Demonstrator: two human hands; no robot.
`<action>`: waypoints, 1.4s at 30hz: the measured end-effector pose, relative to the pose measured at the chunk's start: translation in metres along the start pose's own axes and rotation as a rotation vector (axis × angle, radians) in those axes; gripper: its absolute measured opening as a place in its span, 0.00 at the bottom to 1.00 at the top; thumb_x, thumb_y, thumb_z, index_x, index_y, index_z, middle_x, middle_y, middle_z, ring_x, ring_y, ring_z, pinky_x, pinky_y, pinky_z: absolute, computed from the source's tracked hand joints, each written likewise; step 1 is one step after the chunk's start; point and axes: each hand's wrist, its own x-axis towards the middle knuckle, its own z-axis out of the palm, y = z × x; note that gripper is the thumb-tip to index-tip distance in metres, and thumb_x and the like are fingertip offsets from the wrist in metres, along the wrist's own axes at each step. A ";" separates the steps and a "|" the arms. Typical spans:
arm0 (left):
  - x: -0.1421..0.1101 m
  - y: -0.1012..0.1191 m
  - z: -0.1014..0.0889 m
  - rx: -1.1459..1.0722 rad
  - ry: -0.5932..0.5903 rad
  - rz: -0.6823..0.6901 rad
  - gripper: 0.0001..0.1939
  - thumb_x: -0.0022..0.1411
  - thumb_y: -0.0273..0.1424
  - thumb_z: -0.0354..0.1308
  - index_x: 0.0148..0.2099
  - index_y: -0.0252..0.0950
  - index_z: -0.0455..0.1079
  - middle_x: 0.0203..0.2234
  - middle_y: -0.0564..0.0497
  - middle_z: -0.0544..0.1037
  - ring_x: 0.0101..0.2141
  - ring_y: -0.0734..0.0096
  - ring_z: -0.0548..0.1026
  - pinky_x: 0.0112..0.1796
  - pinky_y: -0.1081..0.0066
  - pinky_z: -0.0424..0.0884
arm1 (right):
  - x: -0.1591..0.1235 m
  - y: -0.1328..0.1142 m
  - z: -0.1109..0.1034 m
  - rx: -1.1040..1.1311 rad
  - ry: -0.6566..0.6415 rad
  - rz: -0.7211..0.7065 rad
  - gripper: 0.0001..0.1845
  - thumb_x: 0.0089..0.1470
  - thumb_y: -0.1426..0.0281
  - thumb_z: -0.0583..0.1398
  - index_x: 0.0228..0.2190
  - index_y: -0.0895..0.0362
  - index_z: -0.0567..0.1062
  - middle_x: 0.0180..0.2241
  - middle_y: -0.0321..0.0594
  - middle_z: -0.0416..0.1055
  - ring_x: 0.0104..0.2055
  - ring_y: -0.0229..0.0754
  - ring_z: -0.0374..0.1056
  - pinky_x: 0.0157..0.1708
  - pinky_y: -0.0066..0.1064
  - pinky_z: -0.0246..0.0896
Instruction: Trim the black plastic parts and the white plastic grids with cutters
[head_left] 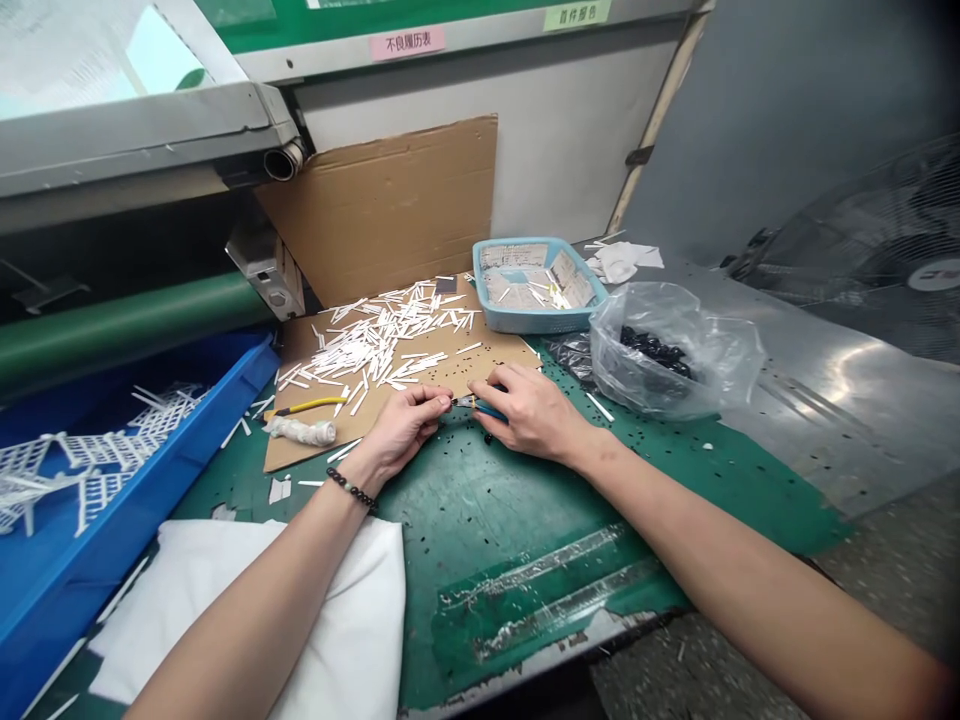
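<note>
My right hand (532, 408) is closed around small cutting pliers (466, 402) with a blue handle, their jaws pointing left. Just across from the jaws, my left hand (405, 425) pinches a tiny black part (451, 403) between thumb and finger; most of it is hidden by the fingertips. Both hands are close together above the green work mat (480, 510). Tiny black bits are scattered on the mat around them. To the left lies another tool with one yellow handle (311, 405) and one wrapped white handle (300, 431).
White sticks (367, 345) lie heaped on cardboard (510, 350). Behind stands a light blue basket (536, 322); right of it, a clear bag (720, 360) holds black parts (654, 350). A blue tray (225, 400) with white lattice pieces (97, 450) is left, a white cloth (367, 600) in front.
</note>
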 end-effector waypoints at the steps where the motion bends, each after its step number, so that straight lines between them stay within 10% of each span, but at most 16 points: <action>1: -0.001 0.002 0.000 0.026 -0.010 -0.003 0.16 0.41 0.30 0.73 0.32 0.29 0.74 0.24 0.53 0.71 0.20 0.86 0.59 0.19 0.81 0.50 | 0.000 0.000 -0.001 -0.018 -0.009 -0.014 0.15 0.61 0.63 0.56 0.45 0.58 0.72 0.37 0.47 0.67 0.38 0.47 0.59 0.39 0.36 0.54; 12: -0.003 0.000 -0.001 0.148 -0.011 -0.033 0.15 0.42 0.31 0.71 0.31 0.29 0.73 0.21 0.54 0.68 0.20 0.84 0.59 0.20 0.80 0.51 | -0.004 -0.009 0.007 -0.109 -0.079 -0.032 0.11 0.64 0.66 0.52 0.38 0.57 0.73 0.32 0.41 0.69 0.32 0.42 0.61 0.28 0.33 0.48; 23: -0.005 0.003 0.007 -0.234 -0.091 -0.192 0.08 0.50 0.30 0.60 0.27 0.32 0.64 0.23 0.52 0.67 0.19 0.83 0.56 0.18 0.80 0.48 | -0.004 0.013 0.019 -0.011 0.110 0.171 0.13 0.62 0.63 0.54 0.42 0.57 0.73 0.34 0.43 0.70 0.36 0.44 0.64 0.34 0.32 0.55; 26: -0.009 -0.003 0.019 0.071 -0.099 -0.155 0.14 0.57 0.40 0.58 0.28 0.34 0.65 0.19 0.57 0.62 0.17 0.82 0.51 0.19 0.77 0.44 | -0.004 0.014 0.020 0.008 0.107 0.184 0.13 0.62 0.63 0.54 0.42 0.57 0.73 0.35 0.43 0.70 0.37 0.45 0.65 0.36 0.32 0.57; 32: -0.014 -0.023 0.033 0.911 0.005 0.340 0.08 0.57 0.36 0.59 0.29 0.38 0.72 0.21 0.51 0.71 0.24 0.68 0.63 0.28 0.72 0.54 | -0.003 0.015 0.021 0.061 0.130 0.184 0.14 0.62 0.63 0.55 0.43 0.58 0.73 0.37 0.45 0.71 0.37 0.45 0.66 0.36 0.33 0.58; 42: -0.021 -0.028 0.035 1.096 -0.147 0.437 0.06 0.59 0.32 0.56 0.29 0.40 0.69 0.24 0.49 0.72 0.26 0.65 0.65 0.31 0.70 0.54 | -0.002 0.014 0.019 0.046 0.139 0.191 0.12 0.62 0.64 0.55 0.42 0.57 0.74 0.36 0.44 0.70 0.37 0.45 0.66 0.35 0.33 0.59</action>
